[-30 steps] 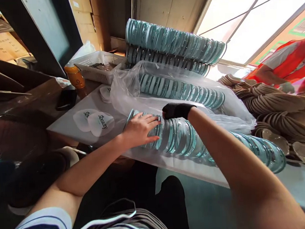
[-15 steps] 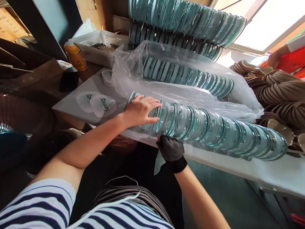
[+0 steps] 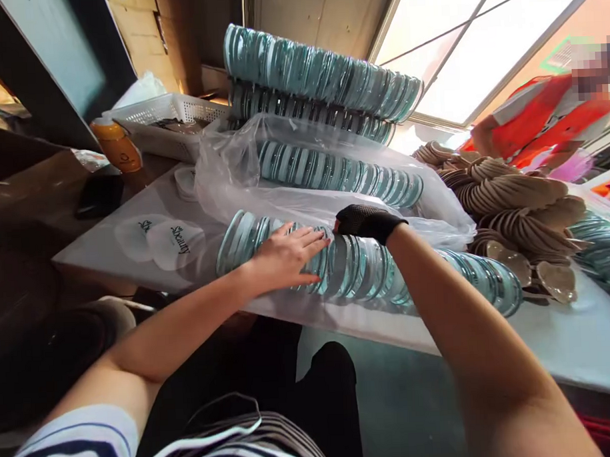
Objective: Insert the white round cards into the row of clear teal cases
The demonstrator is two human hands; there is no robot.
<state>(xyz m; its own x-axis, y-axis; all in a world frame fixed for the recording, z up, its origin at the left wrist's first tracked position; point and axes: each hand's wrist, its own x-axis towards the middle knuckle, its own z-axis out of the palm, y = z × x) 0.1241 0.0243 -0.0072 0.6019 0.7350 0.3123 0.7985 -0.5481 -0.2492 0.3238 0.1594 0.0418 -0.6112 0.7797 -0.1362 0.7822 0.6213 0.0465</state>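
Observation:
A long row of teal-rimmed round discs (image 3: 366, 273) lies on its side across a clear plastic bag (image 3: 243, 177) on the white table (image 3: 564, 339). My left hand (image 3: 286, 256) rests flat on the row's left part, fingers stretched out. My right hand (image 3: 367, 221), in a black mesh glove, curls over the top of the same row just right of the left hand; what its fingers grip is hidden. A second row of discs (image 3: 338, 174) lies inside the bag behind.
Two more stacked rows of teal discs (image 3: 319, 71) stand at the back. White heart-shaped pads (image 3: 173, 243) lie at the left, beige pads (image 3: 514, 201) pile up at the right. A white basket (image 3: 166, 123) and an orange bottle (image 3: 116, 145) sit far left. A person in orange (image 3: 541, 120) is beyond.
My right hand rose from the table's near edge below the row to the top of the row. The left hand stayed on the discs. The camera swung.

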